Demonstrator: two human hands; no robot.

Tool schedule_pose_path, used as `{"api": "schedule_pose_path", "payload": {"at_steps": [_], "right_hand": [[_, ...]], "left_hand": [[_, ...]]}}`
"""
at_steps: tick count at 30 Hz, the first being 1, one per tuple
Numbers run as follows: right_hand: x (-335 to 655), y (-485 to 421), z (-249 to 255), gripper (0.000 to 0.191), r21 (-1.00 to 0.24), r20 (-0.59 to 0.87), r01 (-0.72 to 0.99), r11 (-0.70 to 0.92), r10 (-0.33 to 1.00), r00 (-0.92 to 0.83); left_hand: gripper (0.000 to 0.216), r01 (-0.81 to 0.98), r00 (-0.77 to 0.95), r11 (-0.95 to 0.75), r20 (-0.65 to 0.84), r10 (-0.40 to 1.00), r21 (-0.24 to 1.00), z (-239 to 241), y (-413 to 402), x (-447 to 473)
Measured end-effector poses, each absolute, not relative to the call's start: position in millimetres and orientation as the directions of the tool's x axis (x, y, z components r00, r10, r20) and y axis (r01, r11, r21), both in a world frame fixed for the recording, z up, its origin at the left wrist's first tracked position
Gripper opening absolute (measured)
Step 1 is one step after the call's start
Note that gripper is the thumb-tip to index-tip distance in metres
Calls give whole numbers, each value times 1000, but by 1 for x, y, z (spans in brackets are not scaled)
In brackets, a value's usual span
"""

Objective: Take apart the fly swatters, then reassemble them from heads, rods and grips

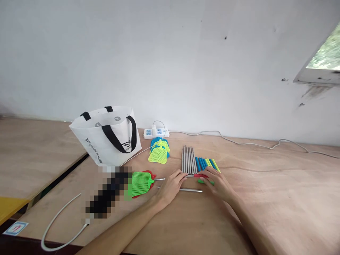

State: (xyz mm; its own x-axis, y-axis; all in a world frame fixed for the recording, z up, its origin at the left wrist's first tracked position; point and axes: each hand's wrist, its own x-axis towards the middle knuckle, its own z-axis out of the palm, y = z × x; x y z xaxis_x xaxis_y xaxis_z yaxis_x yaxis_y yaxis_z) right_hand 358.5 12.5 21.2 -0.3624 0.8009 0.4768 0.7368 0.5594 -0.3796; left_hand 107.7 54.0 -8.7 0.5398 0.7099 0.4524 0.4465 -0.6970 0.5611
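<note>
Head view: left hand (172, 186), fingers drawn together, pinching a grey rod (189, 175); right hand (219, 182), fingers curled, pinching a red tube (199, 175) in line with the rod, between the hands. Green tube (201, 181): partly under the right hand. Rod row (189, 161): beyond the left. Tube row (206, 164): beyond the right.
</note>
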Motion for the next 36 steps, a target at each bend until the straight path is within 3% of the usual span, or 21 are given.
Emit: {"api": "schedule_pose_path", "payload": {"at_steps": [8,15,19,23,28,31,34,36], "right_hand": [[338,10,16,25,-366,420,686,629,769,-482],[349,12,21,23,-367,349,767,526,842,-411],[373,14,18,30,-406,269,802,438,896,-353],[391,17,11,16,-450,205,803,390,921,-332],[409,19,11,21,-533,230,778,333,942,-246],[411,21,10,23,-492,242,811,317,945,-222],[405,24,9,23,-425,308,837,346,924,-226],[399,24,11,25,-390,379,833,393,893,-243]], "left_hand": [[34,375,670,-815,478,568,442,-2,47,109],[31,460,601,-704,394,695,541,7,43,109],[28,500,579,-685,384,719,530,12,42,108],[21,504,610,-722,396,686,474,12,43,108],[22,474,684,-773,377,625,422,13,43,108],[16,457,714,-790,361,600,407,16,41,108],[33,379,780,-835,348,520,399,18,39,107],[27,346,802,-852,348,486,392,18,39,107]]}}
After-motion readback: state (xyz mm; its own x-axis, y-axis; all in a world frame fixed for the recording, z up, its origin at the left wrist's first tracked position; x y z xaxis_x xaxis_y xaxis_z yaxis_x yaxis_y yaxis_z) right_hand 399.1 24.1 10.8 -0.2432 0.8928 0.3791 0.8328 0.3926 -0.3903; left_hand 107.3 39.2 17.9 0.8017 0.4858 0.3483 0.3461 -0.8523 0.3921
